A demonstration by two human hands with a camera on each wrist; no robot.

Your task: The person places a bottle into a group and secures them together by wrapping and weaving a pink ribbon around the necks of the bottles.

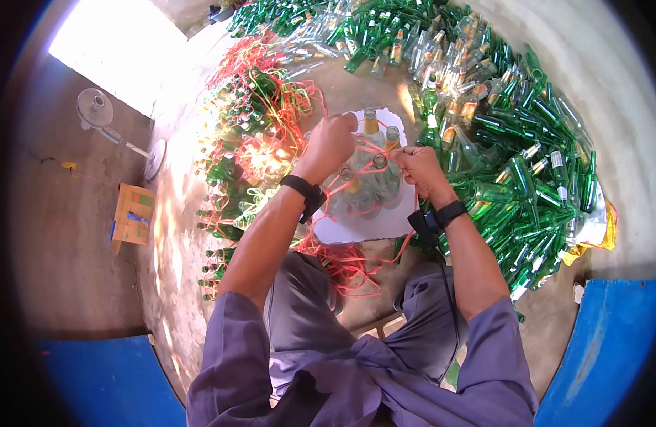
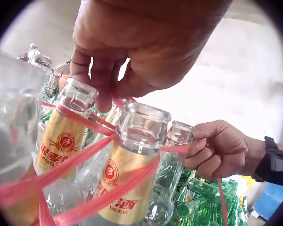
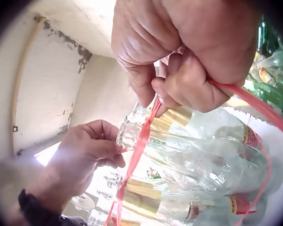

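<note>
Several clear glass bottles (image 1: 371,186) with gold neck labels stand grouped on a white board (image 1: 335,231). Red plastic strap (image 2: 92,150) runs around and between their necks, just below the rims. The left hand (image 1: 331,148) is at the far-left side of the group, its fingertips pinching the strap beside a bottle mouth (image 2: 148,111). On the right of the group, the right hand (image 1: 422,171) pinches the strap (image 3: 142,141) between thumb and fingers, and a length of it trails from the palm. Parts of the left fingers are hidden behind the bottle rims.
Piles of green and clear bottles (image 1: 513,192) lie to the right and at the back. Tangled red strap (image 1: 349,270) lies near the knees, with more over bottles on the left. A fan (image 1: 95,108) and a cardboard box (image 1: 134,213) stand farther left.
</note>
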